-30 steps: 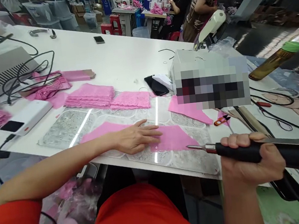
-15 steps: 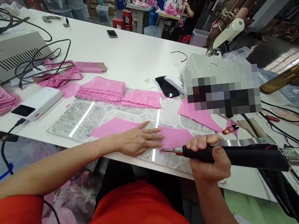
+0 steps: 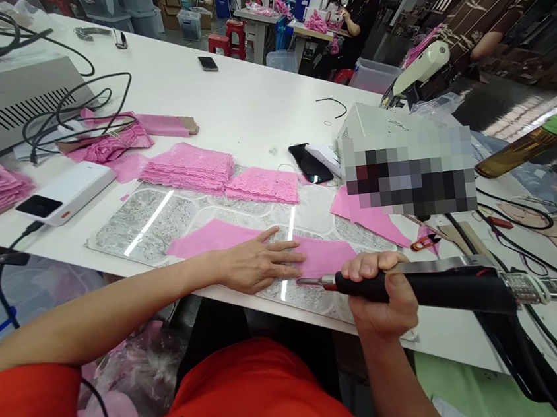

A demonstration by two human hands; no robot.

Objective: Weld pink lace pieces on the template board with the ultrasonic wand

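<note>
My left hand (image 3: 254, 262) lies flat with its fingers spread on a pink fabric piece (image 3: 326, 254), pressing it on the glossy, marble-patterned board (image 3: 146, 229). In my right hand (image 3: 384, 290) is a black-handled tool (image 3: 446, 287) with a slim metal tip, my fingers wrapped round its grip. The tip points left and lies at the fabric's near edge, close to my left fingertips; whether it touches the cloth I cannot tell. Behind the fabric sit a tall stack of pink lace pieces (image 3: 187, 168) and a lower pink stack (image 3: 262, 185).
A grey box (image 3: 390, 130) stands at the right, with pink pieces (image 3: 369, 215) before it and orange thread snips (image 3: 425, 242) beside. On the left are a power bank (image 3: 68, 194), looped cables and a vented box (image 3: 23, 102). A black phone (image 3: 310, 163) lies behind the board. Another person (image 3: 361, 20) sits at a sewing machine.
My right hand and the tool have shifted slightly left, and the tool's rear end has swung a little. At the back right, a person in brown appears more fully. My left hand keeps its place.
</note>
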